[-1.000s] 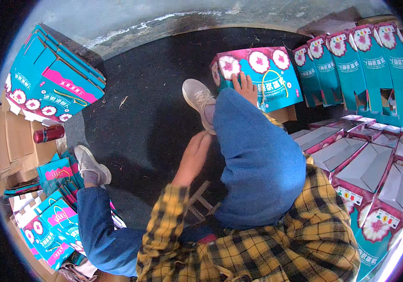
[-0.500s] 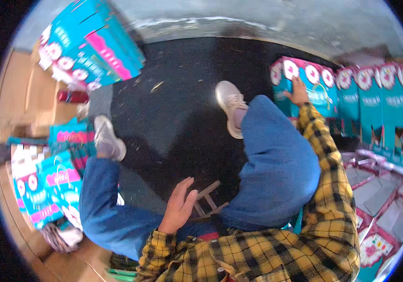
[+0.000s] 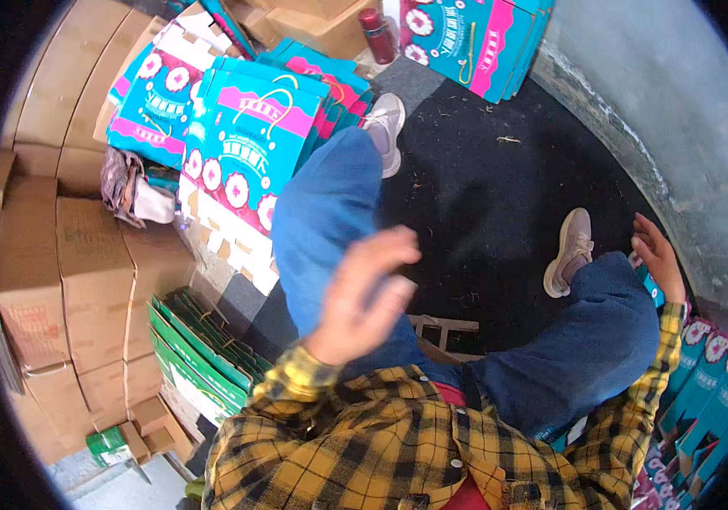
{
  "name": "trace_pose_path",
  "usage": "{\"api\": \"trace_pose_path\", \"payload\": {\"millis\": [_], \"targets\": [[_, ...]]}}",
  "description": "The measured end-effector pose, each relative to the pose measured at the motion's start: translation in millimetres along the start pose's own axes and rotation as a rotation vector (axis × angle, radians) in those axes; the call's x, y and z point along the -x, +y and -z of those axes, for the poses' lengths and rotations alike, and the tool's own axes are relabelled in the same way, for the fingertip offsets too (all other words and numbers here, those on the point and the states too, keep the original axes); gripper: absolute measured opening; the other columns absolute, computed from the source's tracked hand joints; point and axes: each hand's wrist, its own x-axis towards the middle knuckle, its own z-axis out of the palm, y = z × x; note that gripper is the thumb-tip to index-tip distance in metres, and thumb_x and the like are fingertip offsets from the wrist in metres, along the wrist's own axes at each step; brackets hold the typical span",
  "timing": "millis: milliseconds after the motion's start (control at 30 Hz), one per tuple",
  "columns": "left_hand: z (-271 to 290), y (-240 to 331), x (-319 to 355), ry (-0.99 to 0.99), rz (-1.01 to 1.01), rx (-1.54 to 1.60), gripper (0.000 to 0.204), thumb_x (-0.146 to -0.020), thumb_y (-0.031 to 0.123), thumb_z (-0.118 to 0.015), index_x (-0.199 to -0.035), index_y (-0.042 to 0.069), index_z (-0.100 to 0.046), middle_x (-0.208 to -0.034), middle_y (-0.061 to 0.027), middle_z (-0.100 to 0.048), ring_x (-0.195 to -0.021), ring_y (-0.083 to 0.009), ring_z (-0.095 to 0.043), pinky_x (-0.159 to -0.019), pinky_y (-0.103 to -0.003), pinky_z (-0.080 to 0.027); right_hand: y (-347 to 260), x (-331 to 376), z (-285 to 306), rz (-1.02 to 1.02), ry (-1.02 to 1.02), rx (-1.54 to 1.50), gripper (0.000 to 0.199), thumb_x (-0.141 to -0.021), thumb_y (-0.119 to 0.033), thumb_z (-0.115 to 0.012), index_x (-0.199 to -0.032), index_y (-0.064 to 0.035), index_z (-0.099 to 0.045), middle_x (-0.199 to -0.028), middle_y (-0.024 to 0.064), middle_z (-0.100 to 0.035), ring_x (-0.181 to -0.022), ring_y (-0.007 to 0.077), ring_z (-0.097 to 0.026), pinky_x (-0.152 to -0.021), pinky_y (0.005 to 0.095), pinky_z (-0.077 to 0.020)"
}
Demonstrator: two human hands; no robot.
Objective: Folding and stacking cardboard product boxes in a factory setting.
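My left hand (image 3: 368, 297) is raised in front of my left thigh, a little smeared by motion, with thumb and fingers apart and nothing in it. Beyond my right knee, my right hand (image 3: 660, 259) has its fingers spread over a teal printed carton (image 3: 653, 289), mostly hidden by the hand and knee. Whether the fingers touch it I cannot tell. Left of my left leg lies a pile of teal and pink paper bags (image 3: 249, 136) with yellow cord handles. At the top rests another stack of such bags (image 3: 474, 47).
Brown cardboard boxes (image 3: 92, 272) are piled along the left. Green folded bags (image 3: 190, 348) lean beside them. A dark red bottle (image 3: 377, 36) stands near the top stack. Several teal cartons (image 3: 708, 374) stand in a row at lower right. A grey wall (image 3: 670, 93) borders the dark floor.
My view has swung left, so the left-hand bags and boxes show more fully. My right hand has lifted back from the carton's front. My left hand has risen before my left thigh.
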Motion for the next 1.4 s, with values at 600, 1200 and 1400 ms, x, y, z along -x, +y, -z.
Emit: {"api": "trace_pose_path", "payload": {"millis": [600, 1200, 1400], "targets": [[12, -368, 124, 1.22, 0.926, 1.56, 0.032, -0.091, 0.03, -0.065, -0.104, 0.003, -0.052, -0.104, -0.0098, -0.062, -0.092, -0.0223, -0.063, -0.079, -0.037, -0.053, -169, 54, -133, 0.356, -0.395, 0.786, 0.053, -0.082, -0.018, -0.069, -0.13, -0.0045, -0.05, -0.116, 0.0189, -0.059, -0.107, 0.0385, -0.057, -0.089, 0.0451, -0.0478], [115, -292, 49, 1.126, 0.397, 1.377, 0.021, -0.091, 0.018, -0.065, -0.103, 0.002, -0.06, -0.105, -0.0122, -0.064, -0.1, -0.0245, -0.061, -0.09, -0.039, -0.054, -156, 39, -126, 0.361, -0.222, 0.829, 0.048, -0.083, -0.022, -0.067, -0.125, -0.0037, -0.054, -0.104, 0.0193, -0.062, -0.095, 0.0373, -0.061, -0.081, 0.0442, -0.0502], [108, -155, 12, 1.128, 0.821, 0.595, 0.023, -0.092, 0.021, -0.066, -0.101, 0.0, -0.064, -0.097, -0.008, -0.065, -0.09, -0.0196, -0.063, -0.083, -0.031, -0.05, -150, 41, -117, 0.422, -0.145, 0.823, 0.047, -0.084, -0.022, -0.066, -0.125, -0.0043, -0.054, -0.105, 0.019, -0.062, -0.095, 0.0374, -0.062, -0.08, 0.0448, -0.0507]]}}
